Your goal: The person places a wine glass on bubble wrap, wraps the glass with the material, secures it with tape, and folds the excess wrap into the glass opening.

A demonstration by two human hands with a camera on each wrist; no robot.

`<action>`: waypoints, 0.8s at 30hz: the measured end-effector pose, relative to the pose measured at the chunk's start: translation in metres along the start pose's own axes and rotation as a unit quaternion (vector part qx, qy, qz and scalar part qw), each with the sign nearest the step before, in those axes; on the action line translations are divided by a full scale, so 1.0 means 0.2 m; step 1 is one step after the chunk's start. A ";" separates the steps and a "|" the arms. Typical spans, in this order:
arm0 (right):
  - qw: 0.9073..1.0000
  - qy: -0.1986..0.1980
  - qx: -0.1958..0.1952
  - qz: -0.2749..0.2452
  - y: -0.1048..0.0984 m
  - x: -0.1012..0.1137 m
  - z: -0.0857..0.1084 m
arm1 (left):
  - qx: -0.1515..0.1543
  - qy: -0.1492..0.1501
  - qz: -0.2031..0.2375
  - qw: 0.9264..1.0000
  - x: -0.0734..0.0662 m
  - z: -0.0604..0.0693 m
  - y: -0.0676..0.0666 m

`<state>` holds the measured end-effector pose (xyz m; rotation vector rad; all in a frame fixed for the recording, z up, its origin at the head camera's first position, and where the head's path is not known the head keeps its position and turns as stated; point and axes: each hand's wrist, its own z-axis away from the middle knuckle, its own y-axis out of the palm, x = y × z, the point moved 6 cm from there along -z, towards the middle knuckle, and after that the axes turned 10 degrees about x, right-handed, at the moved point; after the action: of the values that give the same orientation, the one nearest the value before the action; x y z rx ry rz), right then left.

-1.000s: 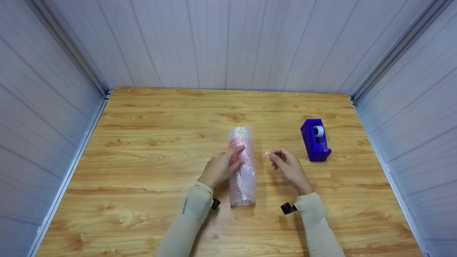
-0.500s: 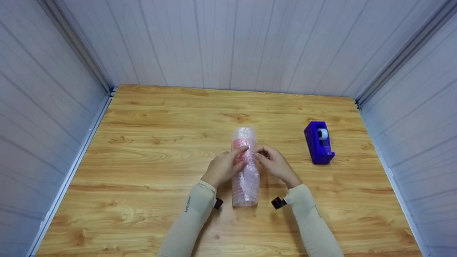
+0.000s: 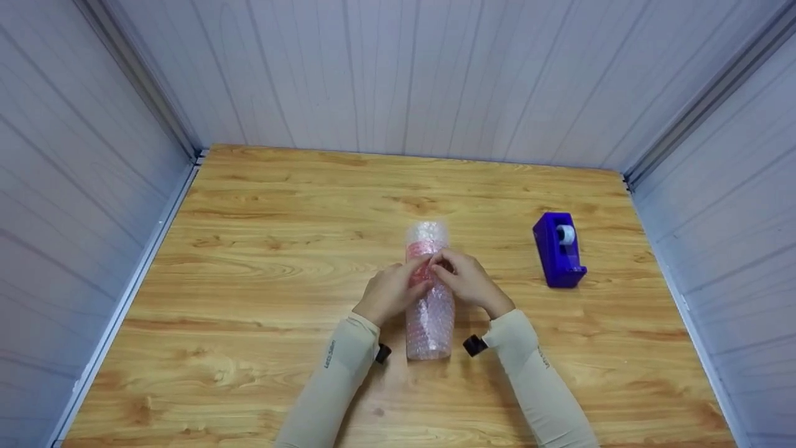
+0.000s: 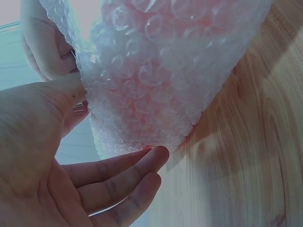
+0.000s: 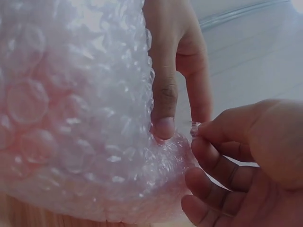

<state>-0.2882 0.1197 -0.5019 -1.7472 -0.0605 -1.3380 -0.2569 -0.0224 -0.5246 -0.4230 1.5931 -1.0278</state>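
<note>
Head view: pressing left hand on bubble-wrapped roll, lying lengthwise nr ctr of wood-grain table; pinching w/ right hand over top of roll, just beside left fingertips. Wearing beige sleeves & blk wrist cams. Having dk-blue tape dispenser standing well apart, on right side of table.

Left wrist view: touching wrap w/ left thumb, extending other fingers loosely alongside; showing pink through bubbles.

Right wrist view: pinching tiny clear tape piece btwn right thumb & fingertip, curling remaining fingers nr wrap; pressing left thumb into wrap.
</note>
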 end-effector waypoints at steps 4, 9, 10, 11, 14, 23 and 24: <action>0.999 0.016 -0.014 0.043 0.00 0.01 -0.01 | -0.004 0.000 -0.002 1.000 0.00 0.00 0.00; 0.994 0.034 -0.036 0.093 -0.01 0.02 -0.02 | -0.005 -0.003 -0.008 1.000 0.00 0.01 0.00; 0.994 0.037 -0.040 0.099 -0.01 0.02 -0.02 | -0.005 -0.003 -0.009 1.000 -0.01 0.01 0.00; 0.993 0.040 -0.043 0.102 -0.01 0.02 -0.02 | -0.005 -0.003 -0.011 1.000 -0.01 0.01 0.00; 0.991 0.050 -0.047 0.113 -0.01 0.03 -0.03 | -0.005 -0.003 -0.015 1.000 -0.01 0.01 0.00; 0.987 0.104 -0.051 0.115 -0.02 0.03 -0.05 | 0.000 -0.003 -0.007 1.000 -0.01 0.00 0.00; 0.986 0.106 -0.051 0.116 -0.02 0.03 -0.05 | 0.001 -0.004 -0.008 1.000 -0.01 0.00 0.01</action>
<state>-0.2953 0.1121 -0.4949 -1.6295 0.3267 -1.3629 -0.2556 -0.0204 -0.5242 -0.4388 1.5845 -1.0378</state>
